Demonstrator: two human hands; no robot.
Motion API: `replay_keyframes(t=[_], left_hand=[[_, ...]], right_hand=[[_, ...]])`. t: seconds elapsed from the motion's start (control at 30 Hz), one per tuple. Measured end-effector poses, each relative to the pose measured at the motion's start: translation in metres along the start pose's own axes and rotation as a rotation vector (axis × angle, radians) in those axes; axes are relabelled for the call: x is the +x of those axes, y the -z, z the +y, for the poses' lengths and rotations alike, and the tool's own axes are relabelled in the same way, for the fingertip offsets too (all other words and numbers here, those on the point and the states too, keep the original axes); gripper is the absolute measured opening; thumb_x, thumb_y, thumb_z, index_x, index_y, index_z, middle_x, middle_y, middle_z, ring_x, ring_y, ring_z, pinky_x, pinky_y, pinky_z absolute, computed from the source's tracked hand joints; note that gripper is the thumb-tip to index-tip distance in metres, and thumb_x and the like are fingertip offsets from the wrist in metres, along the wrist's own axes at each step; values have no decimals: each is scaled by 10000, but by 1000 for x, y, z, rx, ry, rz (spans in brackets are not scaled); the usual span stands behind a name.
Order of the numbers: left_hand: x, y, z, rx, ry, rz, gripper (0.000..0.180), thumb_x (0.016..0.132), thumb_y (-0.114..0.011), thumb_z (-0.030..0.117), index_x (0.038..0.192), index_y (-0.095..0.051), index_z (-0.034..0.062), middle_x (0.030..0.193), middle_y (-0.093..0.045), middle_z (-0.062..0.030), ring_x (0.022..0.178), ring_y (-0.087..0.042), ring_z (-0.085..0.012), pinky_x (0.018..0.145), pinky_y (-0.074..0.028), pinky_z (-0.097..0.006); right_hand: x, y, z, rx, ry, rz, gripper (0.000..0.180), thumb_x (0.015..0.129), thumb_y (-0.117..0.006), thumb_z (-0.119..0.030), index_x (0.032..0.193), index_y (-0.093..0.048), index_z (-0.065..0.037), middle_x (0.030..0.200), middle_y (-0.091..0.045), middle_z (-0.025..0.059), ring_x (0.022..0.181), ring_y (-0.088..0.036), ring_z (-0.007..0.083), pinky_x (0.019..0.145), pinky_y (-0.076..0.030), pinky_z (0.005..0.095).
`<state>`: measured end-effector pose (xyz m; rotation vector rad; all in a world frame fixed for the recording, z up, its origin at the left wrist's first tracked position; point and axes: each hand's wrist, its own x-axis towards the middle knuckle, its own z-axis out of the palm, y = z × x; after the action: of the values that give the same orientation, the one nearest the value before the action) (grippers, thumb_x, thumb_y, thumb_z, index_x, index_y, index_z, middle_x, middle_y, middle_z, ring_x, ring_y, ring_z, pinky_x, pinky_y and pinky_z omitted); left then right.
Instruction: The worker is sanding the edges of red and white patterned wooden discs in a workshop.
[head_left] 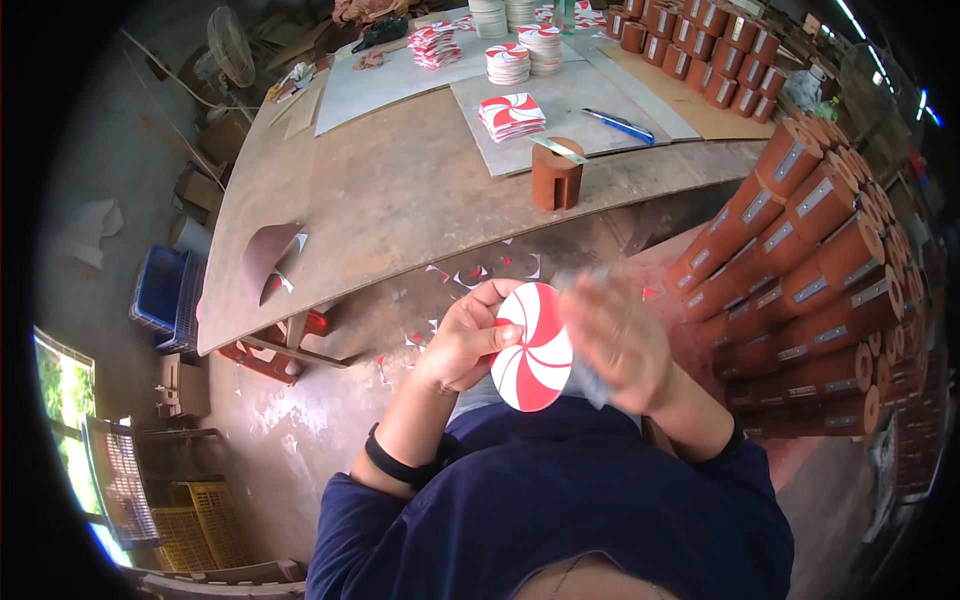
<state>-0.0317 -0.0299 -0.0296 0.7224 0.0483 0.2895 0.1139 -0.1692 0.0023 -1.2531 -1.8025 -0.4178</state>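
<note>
With the left hand (pixel 468 345), pinches one red-and-white swirl disc (pixel 540 365) by its left side, thumb in front, fingers behind. Shows its printed face, long axis near-vertical in view. Faces one slotted brown cylinder (pixel 545 185) on the counter (pixel 390 180). Holds the right hand (pixel 628 345) just beside the disc, too blurred to judge its fingers' state.

Bright window (pixel 66 385), brown table (pixel 370 190), stained floor (pixel 285 480)

The table (pixel 370 165) bears grey boards (pixel 568 100) and a cylinder (pixel 550 188).
</note>
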Motion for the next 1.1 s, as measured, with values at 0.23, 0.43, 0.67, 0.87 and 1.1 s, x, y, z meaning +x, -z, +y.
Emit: replay_keyframes(t=[0.23,0.43,0.67,0.87,1.1], left_hand=[[-2,-1,6,78,-46,44,370,746,-575,-35,1098,-467,1,988,-574,-100,878,-572,-165,781,-478,-298],[-1,-7,5,40,-33,66,385,753,-571,-25,1121,-461,0,999,-572,-101,880,-569,-162,787,-470,-299],[1,-2,6,60,-8,39,373,751,-585,2,1103,-461,-18,974,-579,-100,876,-569,-161,794,-455,-293],[0,-6,14,157,-21,-11,358,735,-602,-6,1064,-463,-33,979,-568,-108,857,-571,-163,777,-462,-289],[-5,-10,15,359,1,145,364,700,-608,-73,1033,-466,-45,924,-579,-117,833,-578,-149,731,-484,-265]], right_hand=[[-7,0,25,-128,-134,-57,303,741,-506,-105,1033,-542,-33,1174,-486,134,1130,-436,272,969,-262,428],[-6,-6,1,1,71,-93,338,767,-467,-105,1092,-502,-22,1181,-475,155,1158,-403,285,974,-252,444],[2,3,2,-73,22,-29,342,784,-427,-100,1107,-501,-16,1187,-475,145,1149,-414,279,972,-258,423],[-15,-10,45,-171,-170,-100,343,716,-456,-2,1049,-532,-30,1149,-508,122,1116,-445,285,936,-308,409],[-10,-4,25,68,-288,92,530,624,-404,152,1130,-478,13,1182,-473,157,1154,-403,301,954,-307,376]])
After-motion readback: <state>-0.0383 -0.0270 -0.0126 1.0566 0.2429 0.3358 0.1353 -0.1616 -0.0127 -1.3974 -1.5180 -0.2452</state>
